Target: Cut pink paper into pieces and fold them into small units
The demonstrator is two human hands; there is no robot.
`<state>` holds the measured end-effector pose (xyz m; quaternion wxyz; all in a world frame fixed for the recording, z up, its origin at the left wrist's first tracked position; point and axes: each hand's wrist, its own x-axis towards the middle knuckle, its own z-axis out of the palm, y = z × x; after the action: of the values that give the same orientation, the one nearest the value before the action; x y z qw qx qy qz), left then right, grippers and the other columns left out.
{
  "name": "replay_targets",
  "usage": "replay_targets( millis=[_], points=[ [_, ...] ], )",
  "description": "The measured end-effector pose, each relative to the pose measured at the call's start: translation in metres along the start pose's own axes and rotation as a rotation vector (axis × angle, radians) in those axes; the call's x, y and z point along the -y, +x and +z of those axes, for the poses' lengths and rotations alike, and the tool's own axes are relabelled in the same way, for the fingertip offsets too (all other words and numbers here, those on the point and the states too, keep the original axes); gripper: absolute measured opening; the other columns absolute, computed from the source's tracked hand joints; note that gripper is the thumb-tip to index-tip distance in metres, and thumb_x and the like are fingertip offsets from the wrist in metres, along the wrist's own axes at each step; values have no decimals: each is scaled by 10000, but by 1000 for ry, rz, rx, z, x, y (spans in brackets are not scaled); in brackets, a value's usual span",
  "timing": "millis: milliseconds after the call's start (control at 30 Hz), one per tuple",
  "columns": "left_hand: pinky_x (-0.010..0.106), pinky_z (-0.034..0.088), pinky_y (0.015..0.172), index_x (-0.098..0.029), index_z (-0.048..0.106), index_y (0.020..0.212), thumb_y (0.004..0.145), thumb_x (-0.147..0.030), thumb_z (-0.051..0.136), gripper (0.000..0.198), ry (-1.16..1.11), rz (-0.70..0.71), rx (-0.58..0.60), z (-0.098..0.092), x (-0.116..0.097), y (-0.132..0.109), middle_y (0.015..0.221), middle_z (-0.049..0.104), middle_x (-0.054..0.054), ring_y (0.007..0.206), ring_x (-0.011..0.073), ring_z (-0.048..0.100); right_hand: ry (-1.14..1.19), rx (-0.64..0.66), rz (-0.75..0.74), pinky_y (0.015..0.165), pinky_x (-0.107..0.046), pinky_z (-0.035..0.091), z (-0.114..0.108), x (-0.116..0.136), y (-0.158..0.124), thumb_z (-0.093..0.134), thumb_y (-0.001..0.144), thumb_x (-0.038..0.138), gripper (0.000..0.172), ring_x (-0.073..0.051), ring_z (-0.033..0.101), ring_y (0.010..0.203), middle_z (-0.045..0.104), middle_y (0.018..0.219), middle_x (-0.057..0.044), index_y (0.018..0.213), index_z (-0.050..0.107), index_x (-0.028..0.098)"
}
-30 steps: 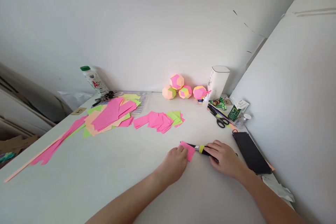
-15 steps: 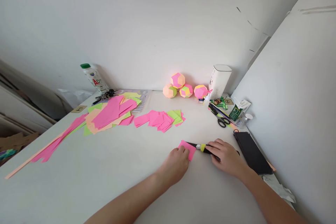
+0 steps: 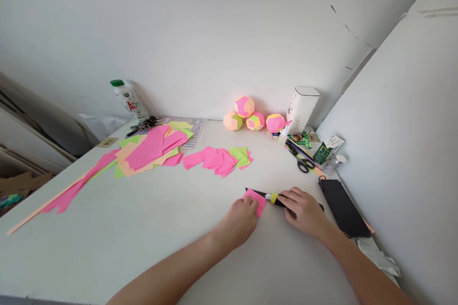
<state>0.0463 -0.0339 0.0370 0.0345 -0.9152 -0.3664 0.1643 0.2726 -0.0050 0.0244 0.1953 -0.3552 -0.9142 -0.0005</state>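
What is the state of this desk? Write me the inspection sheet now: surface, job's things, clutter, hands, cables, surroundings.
Surface: white table, mostly bare near the person.
Job's things: pink paper square lying flat; black tool with a yellow band running along its far edge.
Clutter: cut paper pieces, larger coloured sheets, paper strips, four paper balls, scissors, black phone, bottle, keys.
Hands: left hand has its fingertips on the square; right hand is closed on the tool.
Cables: nothing seen.
Surroundings: white wall behind, white panel on the right.
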Motion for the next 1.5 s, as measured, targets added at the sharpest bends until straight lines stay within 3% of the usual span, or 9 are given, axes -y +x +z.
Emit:
replay_targets(
  millis=[500, 733, 867, 1000, 1067, 1233, 1333, 1500],
  points=[
    [295, 378, 553, -147, 641, 812, 784, -99, 535, 120, -21, -14, 43, -6, -1, -1, 825, 503, 98, 813, 230, 484, -9, -19, -10, 684, -353, 519, 3, 2, 1, 470, 778, 46, 359, -227, 569, 838, 689, 973, -107, 1055, 677, 141],
    [312, 386, 548, -144, 629, 773, 781, -97, 523, 117, -33, -16, 2, 0, -1, 0, 791, 501, 94, 793, 238, 487, -12, -16, 13, 649, -359, 520, 8, 0, 2, 465, 767, 43, 362, -238, 570, 823, 689, 958, -123, 1051, 678, 110],
    [314, 391, 544, -141, 607, 745, 775, -107, 502, 114, -116, -9, -112, 11, 3, 2, 763, 518, 90, 764, 234, 496, 30, 20, 25, 729, -368, 528, -2, -3, -3, 474, 755, 34, 389, -231, 575, 863, 688, 990, -107, 1073, 673, 140],
    [314, 414, 573, -151, 580, 754, 822, -211, 481, 135, -282, -76, -380, 27, 14, 6, 773, 539, 72, 696, 197, 487, 73, 33, 42, 749, -366, 530, -14, -5, -7, 465, 744, 19, 410, -226, 582, 870, 693, 979, -94, 1067, 676, 155],
    [335, 448, 654, -158, 593, 846, 792, -276, 544, 138, -399, -79, -506, 34, 20, 9, 892, 564, 82, 749, 198, 500, 109, 49, 40, 747, -363, 531, -18, -5, -8, 467, 726, 18, 431, -225, 584, 867, 693, 975, -90, 1078, 673, 157],
    [420, 445, 812, -197, 549, 1108, 670, -468, 690, 534, -583, -19, -618, 42, 29, 15, 1064, 557, 100, 917, 259, 503, 148, 76, 42, 761, -379, 531, -25, -2, -10, 454, 736, 30, 428, -231, 587, 874, 689, 977, -90, 1076, 672, 172],
    [441, 429, 826, -194, 517, 1166, 675, -384, 656, 545, -607, 7, -661, 41, 29, 15, 1069, 567, 108, 946, 279, 499, 156, 72, 34, 758, -376, 537, -28, 0, -11, 444, 741, 33, 440, -232, 591, 883, 685, 992, -90, 1098, 661, 174],
    [403, 439, 798, -179, 547, 1095, 743, -163, 469, 361, -635, -25, -771, 40, 29, 13, 994, 593, 98, 911, 244, 521, 121, 45, 32, 773, -383, 544, -29, -2, -12, 430, 769, 44, 421, -240, 602, 909, 687, 1012, -100, 1094, 665, 169]
  ],
)
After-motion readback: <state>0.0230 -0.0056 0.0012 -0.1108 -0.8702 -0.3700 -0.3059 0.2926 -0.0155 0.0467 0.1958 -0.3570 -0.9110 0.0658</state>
